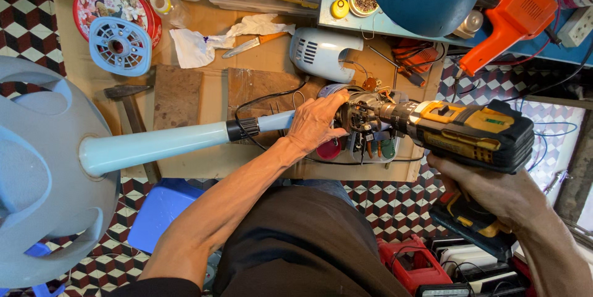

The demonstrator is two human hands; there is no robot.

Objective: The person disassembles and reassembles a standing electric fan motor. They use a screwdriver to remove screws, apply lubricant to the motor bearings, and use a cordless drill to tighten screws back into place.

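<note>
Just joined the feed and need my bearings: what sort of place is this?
Most likely a small appliance repair workshop. The left hand steadies a stripped fan motor on its pale blue stand while the right hand drives a cordless drill. An orange soldering gun lies nearby.

Held in the right hand (494, 195): matt yellow-and-black plastic cordless drill (469, 133) with dull metal chuck. Under the left hand (315, 124): smooth, glossy pale-blue plastic fan pole (154, 145). At ten o'clock: worn, rough brown cardboard sheet (204, 96), crumpled white cloth (204, 43), glossy painted tin lid (108, 0).
</note>
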